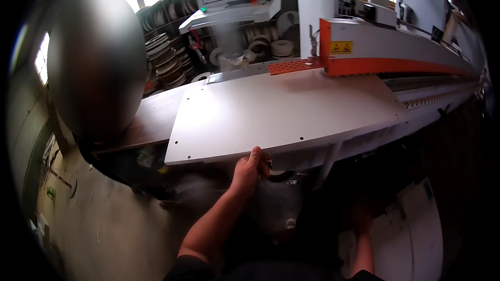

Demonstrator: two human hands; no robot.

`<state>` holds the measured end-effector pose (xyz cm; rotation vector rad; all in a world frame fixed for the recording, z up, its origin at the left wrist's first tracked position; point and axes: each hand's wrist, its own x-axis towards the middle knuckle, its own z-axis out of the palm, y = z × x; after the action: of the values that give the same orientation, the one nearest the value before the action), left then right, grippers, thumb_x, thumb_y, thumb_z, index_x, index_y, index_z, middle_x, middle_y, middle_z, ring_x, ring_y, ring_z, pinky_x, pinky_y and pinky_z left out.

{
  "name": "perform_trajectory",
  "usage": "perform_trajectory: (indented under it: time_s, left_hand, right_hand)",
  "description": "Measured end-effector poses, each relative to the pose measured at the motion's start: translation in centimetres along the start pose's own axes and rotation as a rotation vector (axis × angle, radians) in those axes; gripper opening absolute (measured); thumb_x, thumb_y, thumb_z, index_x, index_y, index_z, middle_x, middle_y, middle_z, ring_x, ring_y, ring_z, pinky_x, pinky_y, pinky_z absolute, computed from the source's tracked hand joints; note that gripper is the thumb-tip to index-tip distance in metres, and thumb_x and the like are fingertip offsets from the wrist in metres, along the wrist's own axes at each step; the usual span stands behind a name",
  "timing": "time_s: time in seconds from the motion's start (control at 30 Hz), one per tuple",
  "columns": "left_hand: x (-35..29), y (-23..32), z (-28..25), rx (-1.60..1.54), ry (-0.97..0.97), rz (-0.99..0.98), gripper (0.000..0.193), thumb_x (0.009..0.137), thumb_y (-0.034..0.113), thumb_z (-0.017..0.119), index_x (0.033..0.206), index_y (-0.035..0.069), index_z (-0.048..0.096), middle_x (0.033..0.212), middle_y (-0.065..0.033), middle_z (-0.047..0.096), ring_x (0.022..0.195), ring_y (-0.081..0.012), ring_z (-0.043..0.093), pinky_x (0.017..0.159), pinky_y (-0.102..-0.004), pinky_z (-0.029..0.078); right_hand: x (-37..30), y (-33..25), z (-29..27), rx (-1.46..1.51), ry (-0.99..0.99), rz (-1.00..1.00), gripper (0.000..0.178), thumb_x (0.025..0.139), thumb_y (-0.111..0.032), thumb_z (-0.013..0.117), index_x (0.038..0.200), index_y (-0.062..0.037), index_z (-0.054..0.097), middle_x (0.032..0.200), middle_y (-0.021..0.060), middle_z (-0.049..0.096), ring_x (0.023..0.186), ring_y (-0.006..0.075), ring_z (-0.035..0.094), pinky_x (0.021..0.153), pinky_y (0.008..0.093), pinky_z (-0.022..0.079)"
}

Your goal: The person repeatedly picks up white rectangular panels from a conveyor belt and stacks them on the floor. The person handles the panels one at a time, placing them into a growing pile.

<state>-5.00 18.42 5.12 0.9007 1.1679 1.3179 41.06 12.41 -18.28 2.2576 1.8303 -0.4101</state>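
On the machine tabletop point(156, 119) of an edge-banding machine point(385, 47), a white panel point(281, 114) lies flat, gripped at its near edge by the left hand point(249, 169), fingers clamped on it. Right hand point(362, 218) hangs low in shadow; finger state cannot be told.

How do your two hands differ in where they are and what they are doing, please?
The left hand is raised to the near edge of the white panel and grips it; the right hand hangs low beneath the machine, in shadow, touching nothing that I can make out. The left hand is lit and sharp; the right hand is dim. Both are bare.
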Motion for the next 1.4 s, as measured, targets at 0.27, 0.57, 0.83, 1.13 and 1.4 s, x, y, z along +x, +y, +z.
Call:
perform_trajectory:
  time_s: [0.27,0.57,0.83,1.13,1.4]
  left_hand:
    - [1.5,-0.5,7.3,0.088,-0.194,-0.053,0.059,0.108,0.054,0.046,0.111,-0.002,0.066,0.071,-0.0083,0.065,0.066,-0.0170,0.061,0.064,-0.0317,0.048]
    - [-3.5,-19.2,2.3,0.337,-0.539,-0.158,0.032,0.108,0.036,0.048,0.112,0.010,0.067,0.087,-0.0055,0.067,0.084,-0.0161,0.066,0.077,-0.0350,0.051]
    - [-10.7,-36.7,-3.7,0.469,-0.332,-0.276,0.033,0.107,0.036,0.052,0.111,0.007,0.068,0.086,-0.0056,0.065,0.084,-0.0191,0.066,0.073,-0.0357,0.052]
    - [-10.3,-36.2,-3.0,0.439,-0.479,-0.390,0.031,0.105,0.035,0.059,0.106,0.006,0.068,0.086,-0.0045,0.066,0.077,-0.0149,0.063,0.071,-0.0331,0.052]
    - [-10.2,-36.1,-1.6,0.405,-0.456,-0.346,0.035,0.106,0.037,0.056,0.103,0.005,0.069,0.084,-0.0041,0.066,0.076,-0.0144,0.062,0.069,-0.0326,0.051]
  right_hand:
    - [-6.1,8.2,11.2,-0.291,0.323,-0.163,0.037,0.098,-0.040,0.053,0.102,-0.0135,0.078,0.116,0.0101,0.073,0.117,0.0257,0.065,0.106,0.0572,0.041]
    - [-9.3,13.3,13.9,-0.087,0.507,-0.235,0.039,0.098,-0.032,0.050,0.100,-0.0019,0.075,0.112,0.0127,0.072,0.108,0.0341,0.064,0.104,0.0500,0.040]
    - [-6.3,14.5,15.8,-0.218,0.261,-0.236,0.045,0.102,-0.039,0.051,0.119,-0.0006,0.066,0.123,0.0216,0.066,0.121,0.0370,0.059,0.111,0.0494,0.041]
    - [-3.6,7.2,8.5,-0.039,0.196,-0.133,0.051,0.103,-0.041,0.044,0.088,-0.0054,0.078,0.102,0.0179,0.074,0.114,0.0349,0.062,0.113,0.0506,0.033]
    - [0.3,7.4,10.4,-0.113,0.202,-0.146,0.058,0.104,-0.048,0.038,0.095,-0.0122,0.082,0.106,0.0169,0.074,0.110,0.0348,0.064,0.108,0.0506,0.037]
